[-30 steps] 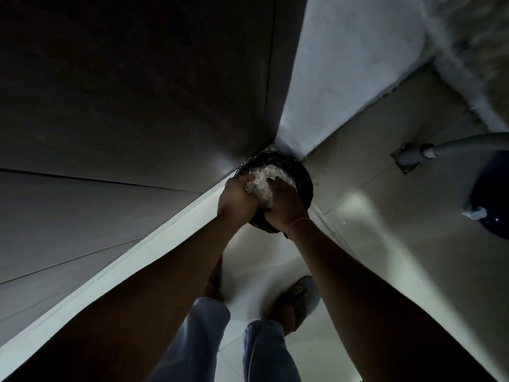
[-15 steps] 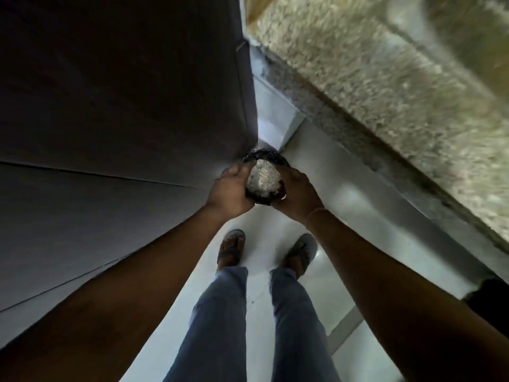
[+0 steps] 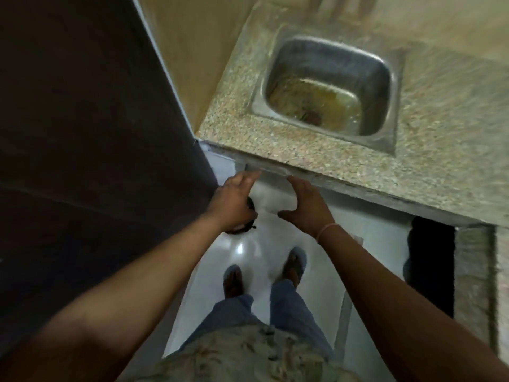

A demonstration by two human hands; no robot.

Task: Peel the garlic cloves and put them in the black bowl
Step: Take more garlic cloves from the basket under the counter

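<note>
The black bowl (image 3: 251, 206) is seen only as a dark rim beneath the left hand (image 3: 234, 205), and whether it is gripped cannot be told. The right hand (image 3: 305, 209) is held spread and empty just beside, below the worktop (image 3: 275, 139) edge

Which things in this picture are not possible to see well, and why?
1. Black container, head view: the left hand covers most of it; contents and grip unclear.
2. Garlic: none visible.
3. Sink bottom: motion blur; brown residue unidentifiable.
4. Objects at top edge: cut off, blurred.
5. Opening under counter: too dark.
</note>
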